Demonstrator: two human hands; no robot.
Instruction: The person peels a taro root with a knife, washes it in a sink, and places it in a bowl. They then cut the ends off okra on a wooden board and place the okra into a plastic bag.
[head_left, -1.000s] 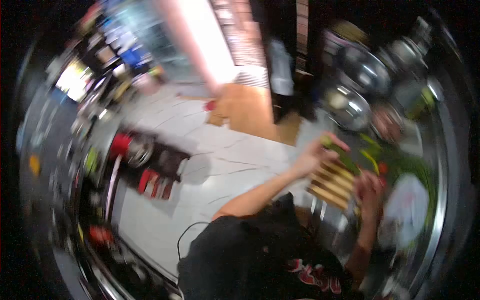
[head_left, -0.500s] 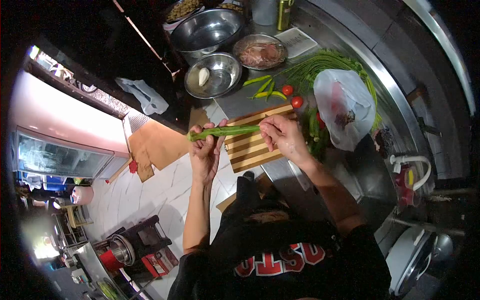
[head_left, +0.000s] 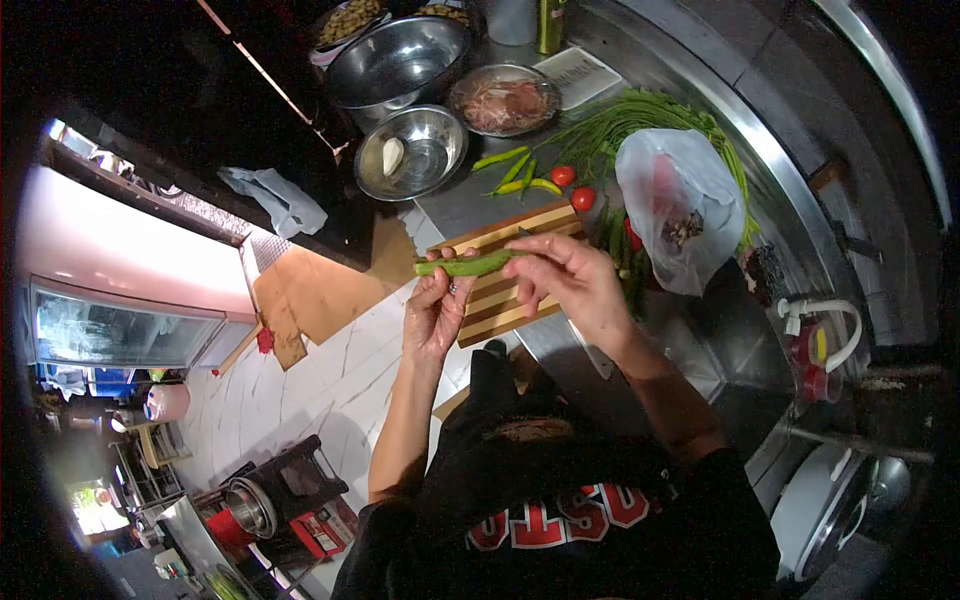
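Note:
Across the palm of my left hand point(head_left: 435, 305) lies a long, slim green vegetable point(head_left: 475, 266), gripped between thumb and fingers near its left end. Its right end sits between the thumb and forefinger of my right hand point(head_left: 582, 285), whose other fingers curl loosely below. Both hands are raised over the left part of a striped wooden cutting board point(head_left: 490, 318). Beyond the board are green chillies point(head_left: 525, 182) and two tomatoes point(head_left: 582, 199). More dark green vegetables point(head_left: 612, 235) lie right of the board, partly covered by a plastic bag point(head_left: 680, 190).
A steel bowl with a white piece point(head_left: 393, 157) inside stands at the back left, near a larger steel basin point(head_left: 400, 65) and a dish of raw meat point(head_left: 510, 100). Long green stalks point(head_left: 650, 105) curve behind the bag. A white faucet point(head_left: 850, 335) is at the right.
My left hand has moved right with the vegetable, which now spans a shorter length in view. My right hand's fingers have opened out somewhat at its end. The whole view has shifted slightly.

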